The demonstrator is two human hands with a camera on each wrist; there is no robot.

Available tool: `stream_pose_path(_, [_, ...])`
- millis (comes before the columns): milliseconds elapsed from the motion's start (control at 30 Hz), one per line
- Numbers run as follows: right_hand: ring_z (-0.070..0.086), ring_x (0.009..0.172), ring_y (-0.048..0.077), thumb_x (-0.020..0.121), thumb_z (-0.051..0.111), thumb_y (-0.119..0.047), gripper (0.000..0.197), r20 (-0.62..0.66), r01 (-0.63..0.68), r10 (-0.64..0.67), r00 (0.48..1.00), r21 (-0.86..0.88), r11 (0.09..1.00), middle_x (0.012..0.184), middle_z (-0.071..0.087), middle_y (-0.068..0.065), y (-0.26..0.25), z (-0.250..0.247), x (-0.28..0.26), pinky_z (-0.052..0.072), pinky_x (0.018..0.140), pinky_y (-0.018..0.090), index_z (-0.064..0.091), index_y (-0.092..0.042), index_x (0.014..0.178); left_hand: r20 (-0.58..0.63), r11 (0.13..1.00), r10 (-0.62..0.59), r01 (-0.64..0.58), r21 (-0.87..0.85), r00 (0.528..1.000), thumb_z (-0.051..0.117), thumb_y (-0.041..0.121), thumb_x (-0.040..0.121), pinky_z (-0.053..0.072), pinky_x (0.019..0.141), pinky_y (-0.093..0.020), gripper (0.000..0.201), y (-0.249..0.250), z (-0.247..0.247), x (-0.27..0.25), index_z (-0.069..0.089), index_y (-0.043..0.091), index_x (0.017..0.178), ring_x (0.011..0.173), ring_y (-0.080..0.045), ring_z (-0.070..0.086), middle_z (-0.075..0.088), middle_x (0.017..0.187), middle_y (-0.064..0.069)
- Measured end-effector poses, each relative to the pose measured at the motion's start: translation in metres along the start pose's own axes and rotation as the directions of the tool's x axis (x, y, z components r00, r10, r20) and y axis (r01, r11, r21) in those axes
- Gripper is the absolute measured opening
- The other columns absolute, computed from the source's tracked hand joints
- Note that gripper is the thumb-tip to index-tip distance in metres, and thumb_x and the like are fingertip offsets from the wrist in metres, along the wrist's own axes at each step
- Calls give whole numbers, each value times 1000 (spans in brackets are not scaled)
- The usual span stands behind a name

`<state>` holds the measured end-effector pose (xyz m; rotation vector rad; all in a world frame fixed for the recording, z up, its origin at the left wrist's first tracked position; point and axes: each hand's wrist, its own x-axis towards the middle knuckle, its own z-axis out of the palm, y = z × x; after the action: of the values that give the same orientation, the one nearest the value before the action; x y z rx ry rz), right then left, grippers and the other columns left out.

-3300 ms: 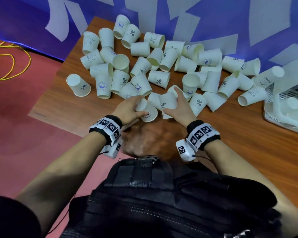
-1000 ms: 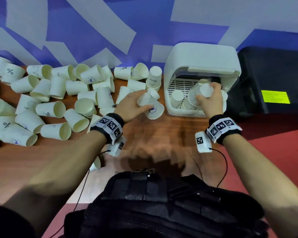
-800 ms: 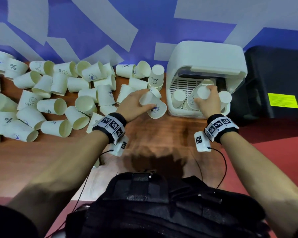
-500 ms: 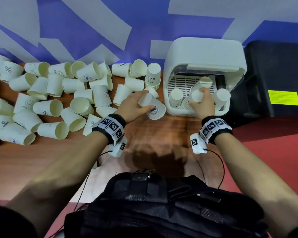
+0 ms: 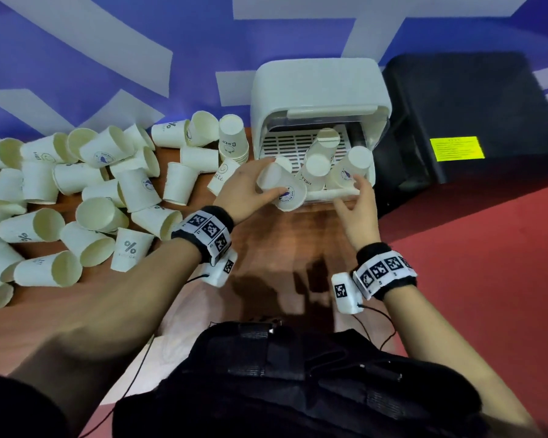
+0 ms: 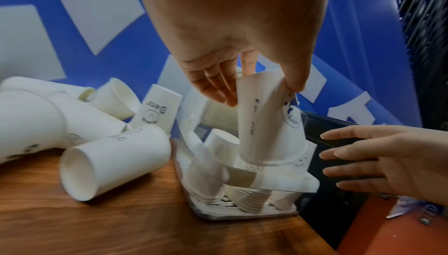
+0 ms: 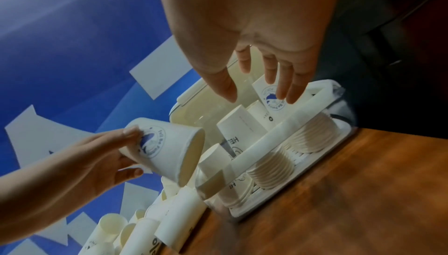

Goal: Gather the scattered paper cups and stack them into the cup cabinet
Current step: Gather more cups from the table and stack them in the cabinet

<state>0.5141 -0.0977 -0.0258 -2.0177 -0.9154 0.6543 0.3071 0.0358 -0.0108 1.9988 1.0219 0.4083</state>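
Your left hand [image 5: 241, 194] pinches an upside-down paper cup [image 5: 282, 189] at the open front of the cup cabinet [image 5: 317, 90], your right hand [image 5: 358, 210] spread empty beside it; next, lower it onto a stack inside.

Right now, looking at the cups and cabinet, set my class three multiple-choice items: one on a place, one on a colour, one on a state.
1. Where does the cup cabinet stand?
A. on the wooden table's right end
B. on the red floor
C. on the black box

2. What colour is the round logo on the cup in the left hand?
A. red
B. blue
C. green

3. How is the right hand?
A. gripping a stack
B. fisted
C. open, holding nothing

Key: 1 A, wood lies under its base; 2 B, the print shows blue; 3 C, its fingers are spread, off the cups.
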Motion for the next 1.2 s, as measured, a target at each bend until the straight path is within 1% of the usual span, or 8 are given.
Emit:
stream_pose_path(167, [50, 119, 23, 88, 59, -8, 55, -60, -15, 19, 998, 52, 999, 133, 46, 7, 20, -13, -18, 44, 102, 44, 38, -14, 139, -114, 990, 138, -136, 26, 984, 68, 37, 85, 35, 104, -31, 64, 31, 14, 13, 44, 13, 139, 124, -20, 44, 48, 131, -8])
stream_pose_path(267, [54, 108, 21, 89, 57, -4, 51, -107, -33, 41, 993, 80, 996, 123, 47, 2, 24, -23, -19, 47, 96, 35, 41, -15, 136, -111, 974, 223, -217, 61, 969, 65, 35, 87, 33, 105, -30, 66, 50, 23, 28, 39, 13, 144, 124, -21, 42, 46, 131, -9])
stream_pose_path(400, [54, 109, 20, 90, 56, -4, 49, -156, -21, 42, 987, 134, 991, 125, 49, 4, 29, -36, -18, 45, 90, 25, 42, -16, 135, -45, 938, 324, -314, 149, 945, 62, 32, 89, 27, 104, -27, 66, 76, 38, 51, 33, 15, 146, 124, -24, 39, 45, 136, -9])
stream_pose_path(567, [54, 109, 18, 90, 55, -2, 50, -187, -27, 56, 981, 158, 987, 128, 49, 6, 39, -49, -11, 41, 82, 11, 41, -14, 136, 40, 845, 432, -420, 332, 901, 61, 30, 87, 32, 98, -32, 55, 95, 63, 81, 46, 13, 137, 114, -29, 45, 50, 134, -8])
stream_pose_path(667, [54, 108, 18, 90, 54, -2, 50, -194, -32, 64, 979, 161, 986, 127, 50, 6, 44, -54, -9, 41, 81, 6, 41, -13, 136, 152, 789, 424, -446, 422, 893, 62, 28, 86, 32, 100, -34, 56, 98, 80, 97, 46, 15, 138, 116, -29, 43, 49, 136, -7])
stream_pose_path(900, [55, 104, 17, 88, 55, -3, 49, -184, -53, 83, 979, 160, 986, 126, 51, 8, 50, -55, -13, 43, 88, 22, 43, -14, 135, 295, 715, 248, -379, 588, 923, 58, 45, 89, 35, 102, -41, 58, 100, 103, 125, 41, 26, 141, 120, -26, 38, 49, 137, 2])
stream_pose_path(1067, [55, 104, 17, 89, 56, -5, 50, -150, -74, 97, 984, 154, 985, 128, 50, 7, 49, -47, -16, 44, 90, 24, 43, -15, 136, 289, 694, 198, -342, 634, 937, 58, 48, 89, 36, 103, -45, 58, 95, 112, 129, 41, 29, 141, 124, -26, 36, 51, 138, 5])
stream_pose_path(1200, [55, 104, 16, 90, 56, -8, 47, -99, -73, 84, 992, 109, 991, 129, 50, 7, 40, -41, -17, 45, 92, 27, 43, -16, 134, 280, 704, 221, -351, 617, 934, 57, 42, 91, 30, 109, -47, 59, 94, 108, 121, 36, 27, 144, 138, -28, 24, 38, 149, 3])
